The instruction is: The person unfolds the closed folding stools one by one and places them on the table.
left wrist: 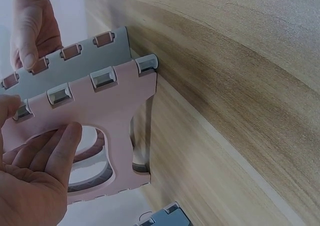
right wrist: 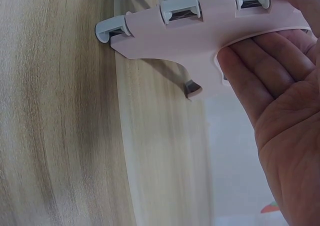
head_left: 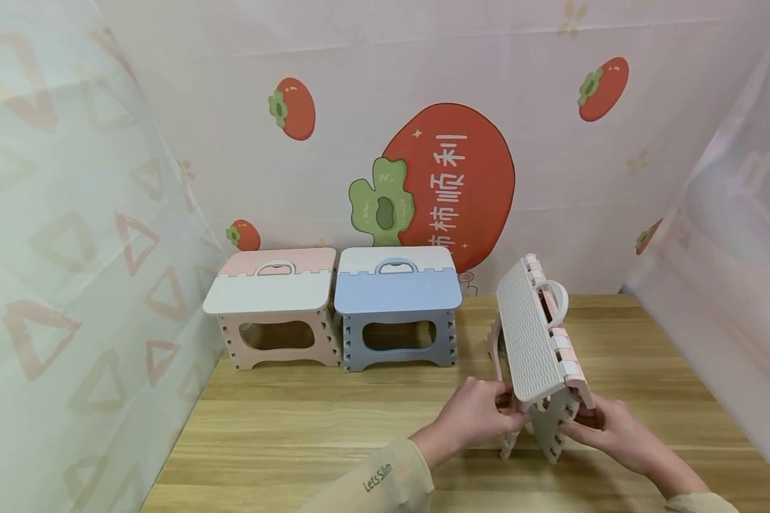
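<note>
A white and pink folding step stool point(head_left: 529, 335) stands on the table at the right, partly folded, its two top halves sloping down from a ridge with a white handle point(head_left: 557, 303). My left hand point(head_left: 478, 417) grips one pink leg panel point(left wrist: 122, 106), fingers in its cut-out and thumb at the hinged edge. From the other side my right hand point(head_left: 622, 431) holds the opposite leg panel point(right wrist: 195, 46), with fingers inside its opening. The right thumb is partly cut off in the right wrist view. Greyish-white inner panels show between the legs.
Left of the held stool stand two unfolded stools, a blue and white one point(head_left: 398, 292) and a pink and white one point(head_left: 272, 285), side by side. They rest on a wood-grain table point(head_left: 282, 427). A printed cloth point(head_left: 539, 43) hangs behind and along both sides.
</note>
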Demonstrator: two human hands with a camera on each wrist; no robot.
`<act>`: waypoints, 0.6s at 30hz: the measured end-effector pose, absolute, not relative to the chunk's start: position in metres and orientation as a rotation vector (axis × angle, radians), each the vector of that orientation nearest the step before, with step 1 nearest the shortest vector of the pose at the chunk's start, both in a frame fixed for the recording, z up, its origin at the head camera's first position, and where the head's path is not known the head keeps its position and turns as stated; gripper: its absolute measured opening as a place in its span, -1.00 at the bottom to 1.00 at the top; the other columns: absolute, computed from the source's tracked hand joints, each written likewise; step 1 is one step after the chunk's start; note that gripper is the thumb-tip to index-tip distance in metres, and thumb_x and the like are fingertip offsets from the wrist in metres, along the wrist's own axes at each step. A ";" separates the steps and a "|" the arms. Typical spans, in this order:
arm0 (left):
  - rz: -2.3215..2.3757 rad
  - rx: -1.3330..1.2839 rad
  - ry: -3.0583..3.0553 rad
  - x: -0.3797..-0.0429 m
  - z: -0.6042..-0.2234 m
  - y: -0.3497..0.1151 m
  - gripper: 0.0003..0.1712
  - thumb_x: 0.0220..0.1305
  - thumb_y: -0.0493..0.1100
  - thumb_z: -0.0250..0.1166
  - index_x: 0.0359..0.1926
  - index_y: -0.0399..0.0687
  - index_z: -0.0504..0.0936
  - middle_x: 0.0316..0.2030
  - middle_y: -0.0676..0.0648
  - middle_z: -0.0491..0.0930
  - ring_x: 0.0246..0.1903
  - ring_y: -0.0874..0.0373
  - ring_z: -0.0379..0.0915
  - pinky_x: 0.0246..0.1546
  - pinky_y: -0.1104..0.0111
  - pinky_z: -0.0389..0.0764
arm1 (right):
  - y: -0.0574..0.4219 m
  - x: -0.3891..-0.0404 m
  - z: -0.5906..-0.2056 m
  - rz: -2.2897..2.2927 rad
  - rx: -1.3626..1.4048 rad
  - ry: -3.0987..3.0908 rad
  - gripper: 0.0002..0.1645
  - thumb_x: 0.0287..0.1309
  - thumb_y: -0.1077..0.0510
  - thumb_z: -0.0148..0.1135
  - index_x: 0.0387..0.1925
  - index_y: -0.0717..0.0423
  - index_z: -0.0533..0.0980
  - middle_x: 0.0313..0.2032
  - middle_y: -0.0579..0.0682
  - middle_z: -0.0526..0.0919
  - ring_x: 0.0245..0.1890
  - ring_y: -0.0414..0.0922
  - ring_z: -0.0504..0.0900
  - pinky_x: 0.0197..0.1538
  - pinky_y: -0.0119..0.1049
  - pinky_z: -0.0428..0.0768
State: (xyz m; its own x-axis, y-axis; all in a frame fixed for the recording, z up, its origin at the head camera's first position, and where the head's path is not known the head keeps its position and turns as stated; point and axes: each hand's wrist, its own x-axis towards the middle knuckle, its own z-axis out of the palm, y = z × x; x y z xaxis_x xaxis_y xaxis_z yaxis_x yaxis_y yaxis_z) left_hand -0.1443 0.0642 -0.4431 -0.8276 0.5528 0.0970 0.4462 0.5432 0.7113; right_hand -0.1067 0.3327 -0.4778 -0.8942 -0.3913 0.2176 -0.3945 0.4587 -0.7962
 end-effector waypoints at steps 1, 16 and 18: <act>1.153 0.857 2.636 -0.144 -0.443 0.064 -0.81 0.19 0.02 0.50 -0.18 0.17 0.78 -0.34 0.27 0.76 -0.35 0.59 0.54 -0.34 0.73 0.47 | 0.333 -0.106 -0.478 1.468 0.726 -2.677 -0.60 0.24 0.34 0.37 0.09 0.39 0.53 -0.04 -0.20 0.77 -0.05 -0.38 0.68 -0.15 -0.40 0.72; 1.098 0.862 2.664 -0.145 -0.443 0.064 -0.80 0.21 0.04 0.49 -0.15 0.19 0.78 -0.30 0.29 0.75 -0.31 0.60 0.54 -0.33 0.73 0.48 | 0.338 -0.104 -0.477 1.410 0.658 -2.720 -0.59 0.24 0.29 0.39 0.09 0.35 0.54 -0.08 0.01 0.80 -0.07 -0.40 0.68 -0.18 -0.42 0.71; 1.090 0.859 2.662 -0.145 -0.443 0.064 -0.80 0.21 0.04 0.49 -0.15 0.18 0.78 -0.30 0.29 0.75 -0.32 0.60 0.54 -0.33 0.73 0.48 | 0.338 -0.104 -0.477 1.404 0.654 -2.722 -0.58 0.24 0.29 0.40 0.10 0.35 0.54 -0.08 0.00 0.80 -0.07 -0.40 0.68 -0.18 -0.42 0.71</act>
State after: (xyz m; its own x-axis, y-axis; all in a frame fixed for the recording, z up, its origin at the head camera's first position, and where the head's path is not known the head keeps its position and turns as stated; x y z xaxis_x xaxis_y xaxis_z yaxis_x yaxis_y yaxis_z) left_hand -0.1447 0.0642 -0.4426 -0.8275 0.5552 0.0834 0.4544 0.5750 0.6804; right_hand -0.1040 0.3384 -0.4774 -0.9128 -0.3585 0.1957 -0.3673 0.5111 -0.7771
